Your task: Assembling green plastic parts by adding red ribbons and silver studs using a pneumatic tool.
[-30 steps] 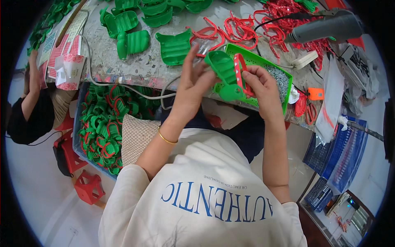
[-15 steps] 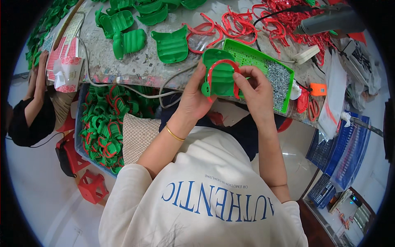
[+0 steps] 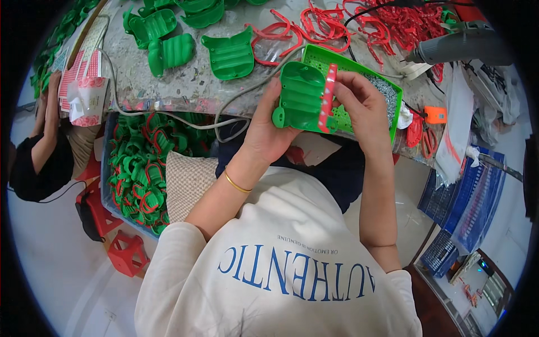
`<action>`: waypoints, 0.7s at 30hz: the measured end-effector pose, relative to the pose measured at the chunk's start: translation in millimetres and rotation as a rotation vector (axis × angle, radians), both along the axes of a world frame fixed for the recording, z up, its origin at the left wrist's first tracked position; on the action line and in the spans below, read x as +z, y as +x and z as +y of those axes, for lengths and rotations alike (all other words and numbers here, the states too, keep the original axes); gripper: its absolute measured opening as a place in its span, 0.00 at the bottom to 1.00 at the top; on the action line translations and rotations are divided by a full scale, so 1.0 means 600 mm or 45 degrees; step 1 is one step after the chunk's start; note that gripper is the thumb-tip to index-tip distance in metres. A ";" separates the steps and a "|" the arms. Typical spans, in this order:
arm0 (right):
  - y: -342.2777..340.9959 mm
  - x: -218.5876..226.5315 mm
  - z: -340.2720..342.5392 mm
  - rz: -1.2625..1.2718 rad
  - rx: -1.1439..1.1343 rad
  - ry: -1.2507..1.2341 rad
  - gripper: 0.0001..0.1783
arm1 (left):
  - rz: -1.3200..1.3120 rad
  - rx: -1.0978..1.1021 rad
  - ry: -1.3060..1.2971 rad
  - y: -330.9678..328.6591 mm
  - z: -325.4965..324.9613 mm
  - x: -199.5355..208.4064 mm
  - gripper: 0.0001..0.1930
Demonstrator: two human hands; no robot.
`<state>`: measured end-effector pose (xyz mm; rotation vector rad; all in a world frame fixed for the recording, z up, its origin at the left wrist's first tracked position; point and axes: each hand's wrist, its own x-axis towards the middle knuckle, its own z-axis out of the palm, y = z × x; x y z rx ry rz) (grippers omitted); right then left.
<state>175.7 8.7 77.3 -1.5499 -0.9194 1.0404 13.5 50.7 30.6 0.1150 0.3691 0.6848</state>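
My left hand (image 3: 268, 121) grips a ribbed green plastic shell (image 3: 301, 94) by its left side, with the hollow face up. Between the fingers and thumb of my right hand (image 3: 362, 101) is a curved red plastic strip (image 3: 327, 98) with pale spots. It stands on edge along the shell's right side; whether it is fastened there I cannot tell. Just behind both hands lies a bright green tray (image 3: 314, 54) filled with small silvery metal pieces (image 3: 387, 92).
Loose green shells (image 3: 230, 55) and red strips (image 3: 275, 36) lie across the worktable (image 3: 196, 92). A grey power screwdriver (image 3: 460, 46) juts in at the right. Below left stands a bin of green-and-red pieces (image 3: 137, 168). Another person's arm (image 3: 49, 121) rests at far left.
My right hand has turned the red strip from an arch lying over the shell to on edge at its right side. My left hand keeps hold of the shell.
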 end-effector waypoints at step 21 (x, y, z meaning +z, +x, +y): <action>0.025 0.016 -0.001 -0.087 0.132 -0.146 0.10 | -0.035 -0.025 0.322 -0.002 -0.005 -0.014 0.39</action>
